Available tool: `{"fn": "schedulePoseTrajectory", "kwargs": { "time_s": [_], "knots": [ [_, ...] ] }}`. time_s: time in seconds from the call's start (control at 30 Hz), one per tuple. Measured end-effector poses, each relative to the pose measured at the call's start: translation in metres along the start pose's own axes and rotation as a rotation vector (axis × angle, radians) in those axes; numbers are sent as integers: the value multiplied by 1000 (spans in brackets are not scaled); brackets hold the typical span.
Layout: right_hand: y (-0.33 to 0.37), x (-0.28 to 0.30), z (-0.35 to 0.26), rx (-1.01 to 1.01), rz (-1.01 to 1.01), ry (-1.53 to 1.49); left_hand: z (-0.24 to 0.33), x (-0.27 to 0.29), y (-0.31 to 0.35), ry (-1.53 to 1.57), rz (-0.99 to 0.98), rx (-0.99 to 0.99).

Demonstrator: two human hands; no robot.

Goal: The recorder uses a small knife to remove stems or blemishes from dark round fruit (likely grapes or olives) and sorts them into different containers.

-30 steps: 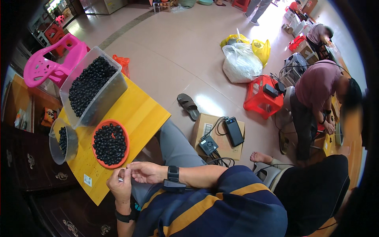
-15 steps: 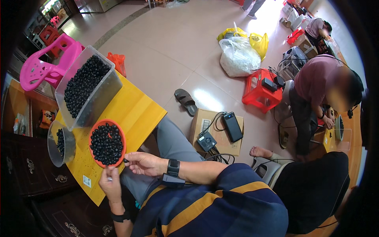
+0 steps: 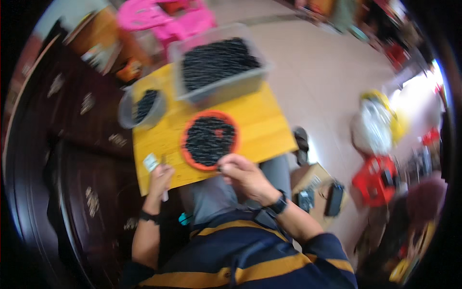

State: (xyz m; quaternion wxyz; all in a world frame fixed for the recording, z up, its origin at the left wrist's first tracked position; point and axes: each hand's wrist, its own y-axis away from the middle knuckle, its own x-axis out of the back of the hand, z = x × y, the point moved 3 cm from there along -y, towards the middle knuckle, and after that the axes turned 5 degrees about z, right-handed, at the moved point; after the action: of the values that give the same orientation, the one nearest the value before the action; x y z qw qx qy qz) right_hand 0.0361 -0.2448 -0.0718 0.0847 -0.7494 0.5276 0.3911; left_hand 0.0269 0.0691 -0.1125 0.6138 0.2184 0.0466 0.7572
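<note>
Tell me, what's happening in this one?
A person sits at a yellow table. Their right hand pinches a small dark piece by an orange bowl of similar pieces. Their left hand, near the table's edge, is closed on a thin thing too blurred to name. Beyond the bowl stands a large tub, left of it a small tub, both holding dark pieces.

Left hand (image 3: pixel 160 180) and right hand (image 3: pixel 244 177) have moved farther apart.

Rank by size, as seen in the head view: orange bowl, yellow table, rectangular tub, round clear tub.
Largest to smallest:
yellow table
rectangular tub
orange bowl
round clear tub
Motion blur softens their edges.
</note>
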Motion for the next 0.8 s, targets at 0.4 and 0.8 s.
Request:
{"fn": "schedulePoseTrajectory", "kwargs": {
  "time_s": [0.4, 0.8],
  "knots": [
    [-83, -139, -53, 367, -370, 737, 5, 6, 0, 63, 51, 70],
    [-146, -143, -36, 850, -324, 1325, 3, -2, 3, 119, 79, 55]
  ]
}}
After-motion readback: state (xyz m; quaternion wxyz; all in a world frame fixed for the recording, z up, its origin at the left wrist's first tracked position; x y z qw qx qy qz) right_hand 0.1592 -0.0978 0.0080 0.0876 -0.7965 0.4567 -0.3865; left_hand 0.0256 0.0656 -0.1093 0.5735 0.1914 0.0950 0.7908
